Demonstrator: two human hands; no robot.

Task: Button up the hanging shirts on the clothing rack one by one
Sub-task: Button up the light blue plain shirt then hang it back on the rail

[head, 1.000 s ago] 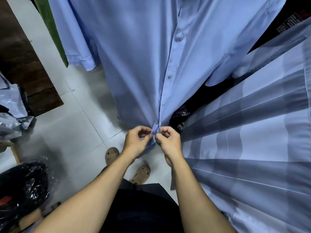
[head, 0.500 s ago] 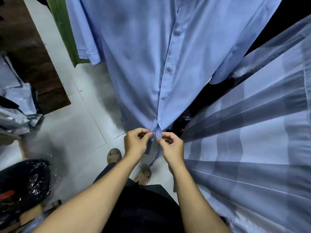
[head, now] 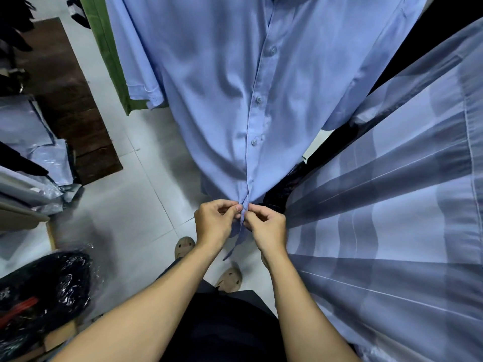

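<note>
A light blue shirt (head: 222,100) hangs in front of me, its placket closed down the middle with three fastened buttons showing. My left hand (head: 214,223) and my right hand (head: 266,228) meet at the bottom of the placket near the hem. Each pinches one front edge of the blue shirt between thumb and fingers. The button they work on is hidden by the fingers. A grey and pale blue striped shirt (head: 392,218) hangs close on the right.
A green garment (head: 109,61) hangs left of the blue shirt. Plastic-wrapped packages (head: 28,142) lie at the left by a dark wooden board (head: 70,100). A black plastic bag (head: 44,291) sits low left. White tiled floor (head: 125,205) and my sandalled feet (head: 230,279) lie below.
The view has tilted up a little, showing more of the blue shirt. Both hands stay pinched at the lowest part of the placket with only small finger movements.
</note>
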